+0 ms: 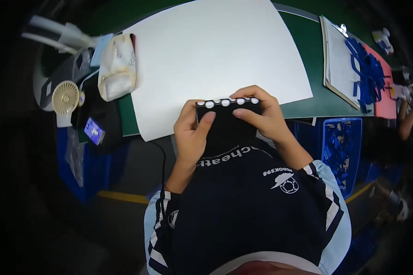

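Head view has the left hand [191, 133] and right hand [265, 114] pinching a black block [227, 123] from either side, seemingly inspecting it; turning it would call for an even grip.

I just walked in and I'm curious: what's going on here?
The person's left hand and right hand hold a black object with white round spots, one hand toward each side. It is in front of the chest, near the near edge of a white sheet. A small fan is at left, a clipboard at right.
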The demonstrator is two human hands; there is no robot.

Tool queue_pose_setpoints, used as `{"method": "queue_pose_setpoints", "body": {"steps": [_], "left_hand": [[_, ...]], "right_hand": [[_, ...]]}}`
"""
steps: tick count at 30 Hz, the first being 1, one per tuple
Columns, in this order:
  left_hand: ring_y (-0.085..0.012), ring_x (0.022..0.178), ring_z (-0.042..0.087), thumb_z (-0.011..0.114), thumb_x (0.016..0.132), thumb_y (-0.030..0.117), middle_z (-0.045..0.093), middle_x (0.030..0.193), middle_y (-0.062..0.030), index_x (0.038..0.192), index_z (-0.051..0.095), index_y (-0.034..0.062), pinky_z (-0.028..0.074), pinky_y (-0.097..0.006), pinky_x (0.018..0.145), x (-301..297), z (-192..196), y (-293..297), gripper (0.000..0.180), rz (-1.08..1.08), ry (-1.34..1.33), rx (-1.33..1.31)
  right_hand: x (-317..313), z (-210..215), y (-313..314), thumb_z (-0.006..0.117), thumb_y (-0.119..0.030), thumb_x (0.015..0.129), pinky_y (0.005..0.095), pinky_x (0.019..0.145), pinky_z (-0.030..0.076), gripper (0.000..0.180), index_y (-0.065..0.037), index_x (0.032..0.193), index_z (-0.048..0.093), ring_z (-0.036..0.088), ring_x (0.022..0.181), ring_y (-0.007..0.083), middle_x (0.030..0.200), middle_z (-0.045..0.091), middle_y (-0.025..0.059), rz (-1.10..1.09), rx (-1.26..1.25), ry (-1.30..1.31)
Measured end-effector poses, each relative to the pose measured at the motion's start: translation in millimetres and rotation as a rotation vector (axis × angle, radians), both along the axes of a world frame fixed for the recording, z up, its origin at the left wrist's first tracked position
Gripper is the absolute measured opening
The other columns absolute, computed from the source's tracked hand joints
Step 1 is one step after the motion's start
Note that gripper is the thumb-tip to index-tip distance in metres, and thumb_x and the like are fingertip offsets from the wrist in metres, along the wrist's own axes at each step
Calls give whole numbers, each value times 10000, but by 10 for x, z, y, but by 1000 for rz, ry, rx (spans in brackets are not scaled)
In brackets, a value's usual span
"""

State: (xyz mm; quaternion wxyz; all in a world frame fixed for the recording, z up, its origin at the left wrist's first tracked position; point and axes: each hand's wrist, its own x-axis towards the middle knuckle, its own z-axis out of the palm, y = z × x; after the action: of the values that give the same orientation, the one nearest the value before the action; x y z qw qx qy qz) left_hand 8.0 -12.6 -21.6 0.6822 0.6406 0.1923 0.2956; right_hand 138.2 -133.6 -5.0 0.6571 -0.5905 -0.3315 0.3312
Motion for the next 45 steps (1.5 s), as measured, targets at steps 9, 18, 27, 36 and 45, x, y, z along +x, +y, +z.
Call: {"method": "queue_pose_setpoints", "body": {"steps": [9, 18, 27, 36, 45], "left_hand": [[-60, 708, 539, 706, 748, 39, 593, 775, -14, 888, 580, 31, 416, -186, 609, -233, -36, -5, 188, -141, 10, 9], [-14, 571, 439, 695, 768, 43, 560, 653, 27, 766, 584, 26, 321, -172, 503, -285, -70, -36, 112, -170, -40, -94], [-18, 595, 459, 684, 780, 60, 569, 676, 25, 781, 587, 23, 344, -170, 532, -274, -67, -9, 104, -195, -20, -173], [-42, 676, 485, 684, 793, 177, 554, 718, 31, 808, 598, 24, 384, -190, 605, -264, -46, 60, 177, -307, 132, -343], [-22, 593, 386, 645, 826, 157, 452, 613, 69, 696, 562, 26, 301, -188, 523, -293, -2, 118, 202, -303, 67, -247]], "right_hand": [[-159, -5, -74, 646, -30, 783, 218, 682, 458, 144, 8, 915, 604, 591, 754, 107, 847, 644, 74, 148, -36, -69], [-150, 38, -130, 663, -101, 799, 201, 561, 428, 114, 4, 841, 657, 552, 630, 57, 687, 638, 39, 205, -96, -170], [-115, 17, -109, 661, -109, 799, 203, 532, 423, 111, 1, 801, 670, 553, 594, 59, 647, 633, 45, 229, -100, -133], [-74, 61, -48, 657, -111, 801, 207, 510, 399, 116, 4, 785, 663, 517, 568, 48, 598, 593, 27, 214, -110, -145], [-139, 71, 31, 649, -100, 797, 202, 508, 399, 119, 15, 770, 651, 504, 557, 50, 598, 591, 18, 174, -147, -140]]}}
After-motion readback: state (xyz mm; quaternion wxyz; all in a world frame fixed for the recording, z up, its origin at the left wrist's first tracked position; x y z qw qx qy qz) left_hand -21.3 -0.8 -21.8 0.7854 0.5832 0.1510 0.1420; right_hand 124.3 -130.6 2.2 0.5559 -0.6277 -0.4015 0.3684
